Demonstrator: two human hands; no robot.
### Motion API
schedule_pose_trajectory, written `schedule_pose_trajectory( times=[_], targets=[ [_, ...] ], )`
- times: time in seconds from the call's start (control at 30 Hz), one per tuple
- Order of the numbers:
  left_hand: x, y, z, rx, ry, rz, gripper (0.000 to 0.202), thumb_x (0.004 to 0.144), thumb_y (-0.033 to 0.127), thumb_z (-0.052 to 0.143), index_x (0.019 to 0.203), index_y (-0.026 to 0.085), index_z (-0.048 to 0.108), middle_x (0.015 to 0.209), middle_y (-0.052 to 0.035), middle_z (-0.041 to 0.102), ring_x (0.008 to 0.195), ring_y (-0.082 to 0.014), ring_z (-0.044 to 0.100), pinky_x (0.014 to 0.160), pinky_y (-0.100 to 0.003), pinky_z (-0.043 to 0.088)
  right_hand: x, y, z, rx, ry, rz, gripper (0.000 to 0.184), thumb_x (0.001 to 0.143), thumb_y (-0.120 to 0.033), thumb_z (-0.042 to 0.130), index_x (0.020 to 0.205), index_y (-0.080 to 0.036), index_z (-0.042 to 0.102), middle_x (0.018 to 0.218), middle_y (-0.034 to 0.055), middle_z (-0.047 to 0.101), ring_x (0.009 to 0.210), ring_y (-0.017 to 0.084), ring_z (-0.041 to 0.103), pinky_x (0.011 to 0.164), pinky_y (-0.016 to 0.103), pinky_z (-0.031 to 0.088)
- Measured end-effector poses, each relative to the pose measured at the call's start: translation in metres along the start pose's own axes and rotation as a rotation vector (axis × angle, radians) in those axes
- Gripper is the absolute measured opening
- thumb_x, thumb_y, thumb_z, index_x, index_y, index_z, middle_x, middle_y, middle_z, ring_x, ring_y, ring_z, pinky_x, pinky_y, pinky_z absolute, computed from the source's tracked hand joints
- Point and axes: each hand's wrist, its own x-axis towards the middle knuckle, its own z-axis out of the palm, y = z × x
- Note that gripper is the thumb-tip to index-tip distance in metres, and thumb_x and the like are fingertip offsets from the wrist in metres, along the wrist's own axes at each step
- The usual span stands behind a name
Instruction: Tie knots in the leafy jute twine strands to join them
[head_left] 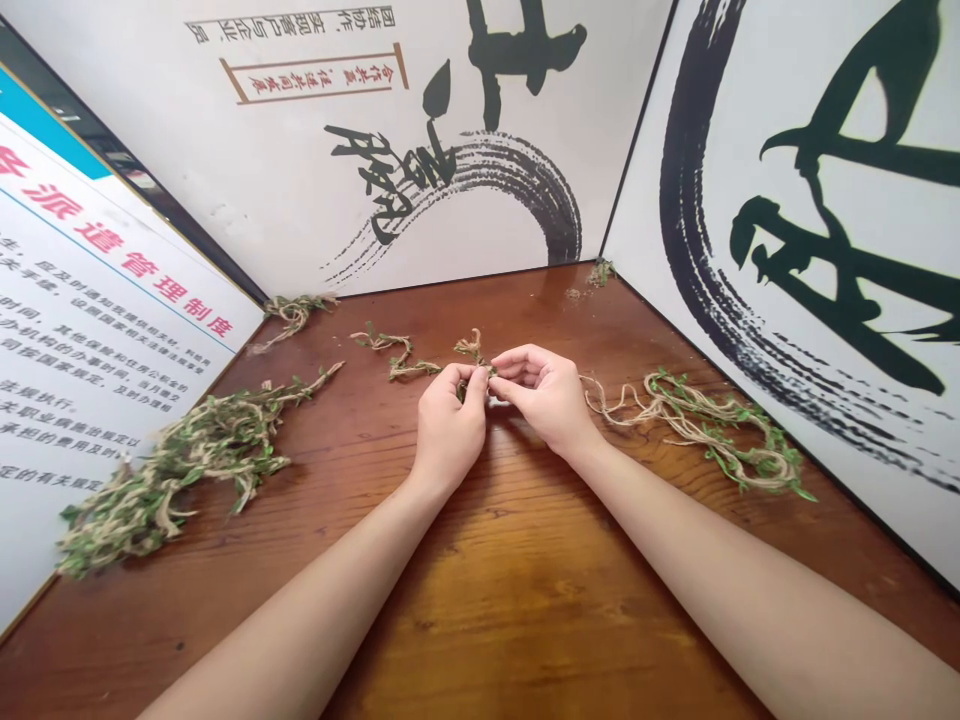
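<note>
Both hands meet over the middle of the wooden table, fingertips nearly touching. My left hand [452,412] is closed in a pinch on a leafy twine garland [401,362], jute cord with small green leaves. Part of the garland trails left across the table, and a short end stands up behind the fingers. My right hand [546,395] pinches the same strand at the fingertips, its fingers curled. Beyond that hand, loose pale cords run right to a looped length of twine with green leaves [750,450]. The exact spot between my fingertips is mostly hidden.
A large heap of leafy twine [195,450] lies at the left of the brown table [480,620]. A smaller bundle [294,315] sits at the back left edge. Green scraps [600,272] lie in the far corner. White printed panels [285,180] wall in the table.
</note>
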Motion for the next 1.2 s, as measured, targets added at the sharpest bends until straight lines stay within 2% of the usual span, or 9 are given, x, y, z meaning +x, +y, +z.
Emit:
schedule_pose_trajectory(
  times=[0.17,0.37,0.67,0.8,0.93,1.07,1.2],
  targets=[
    [0.0,-0.002,0.0,0.018,-0.003,0.005,0.023,0.095,0.035,0.056,0.084,0.019,0.066,0.074,-0.0033,0.067,0.077,-0.018,0.064,0.07,-0.028,0.047,0.0,-0.002,-0.002,0.005,0.006,0.022,0.018,0.07,-0.031,0.08,0.079,-0.019,0.07,0.076,0.0036,0.074,0.07,0.017,0.069,0.067,0.033,0.059],
    [-0.001,0.001,-0.001,-0.081,-0.016,-0.076,0.023,0.087,0.042,0.066,0.083,0.019,0.067,0.065,0.0013,0.061,0.058,-0.0132,0.054,0.058,-0.026,0.043,-0.001,-0.003,0.001,-0.035,0.011,-0.023,0.009,0.073,-0.026,0.073,0.077,-0.02,0.067,0.073,0.0019,0.07,0.065,0.015,0.064,0.062,0.03,0.053],
    [0.005,-0.001,0.0,-0.363,0.026,-0.168,0.011,0.073,0.027,0.065,0.067,0.019,0.061,0.05,0.0059,0.051,0.044,-0.0082,0.041,0.048,-0.022,0.035,-0.007,-0.008,0.002,-0.151,-0.037,-0.101,0.005,0.078,-0.023,0.068,0.08,-0.02,0.065,0.075,0.0018,0.069,0.068,0.016,0.064,0.064,0.029,0.051],
    [0.004,0.001,-0.001,-0.334,0.02,-0.169,0.012,0.073,0.027,0.063,0.065,0.019,0.061,0.047,0.0057,0.049,0.045,-0.0085,0.043,0.048,-0.021,0.038,-0.008,-0.01,0.003,-0.203,-0.036,-0.142,0.003,0.078,-0.021,0.066,0.08,-0.02,0.064,0.073,0.001,0.067,0.066,0.015,0.062,0.062,0.028,0.05],
    [0.001,0.004,-0.003,-0.249,-0.025,-0.179,0.011,0.074,0.029,0.062,0.068,0.02,0.058,0.048,0.0068,0.05,0.039,-0.0092,0.043,0.041,-0.022,0.035,-0.01,-0.014,0.004,-0.297,-0.032,-0.185,0.004,0.076,-0.017,0.062,0.078,-0.021,0.063,0.071,-0.0003,0.066,0.063,0.014,0.06,0.063,0.028,0.05],
    [-0.001,0.005,-0.002,-0.129,-0.033,-0.107,0.009,0.073,0.025,0.059,0.066,0.02,0.058,0.051,0.0051,0.052,0.043,-0.0086,0.043,0.044,-0.022,0.036,-0.014,-0.019,0.006,-0.371,-0.037,-0.213,0.011,0.073,-0.014,0.061,0.079,-0.023,0.061,0.07,-0.0025,0.063,0.062,0.014,0.057,0.06,0.026,0.049],
    [0.001,0.001,-0.001,-0.233,-0.019,-0.108,0.011,0.073,0.024,0.058,0.063,0.02,0.056,0.051,0.0053,0.049,0.044,-0.0085,0.038,0.045,-0.022,0.033,-0.014,-0.018,0.006,-0.373,-0.041,-0.229,0.013,0.074,-0.013,0.06,0.08,-0.023,0.062,0.072,-0.0025,0.064,0.064,0.014,0.058,0.063,0.027,0.05]
  ],
)
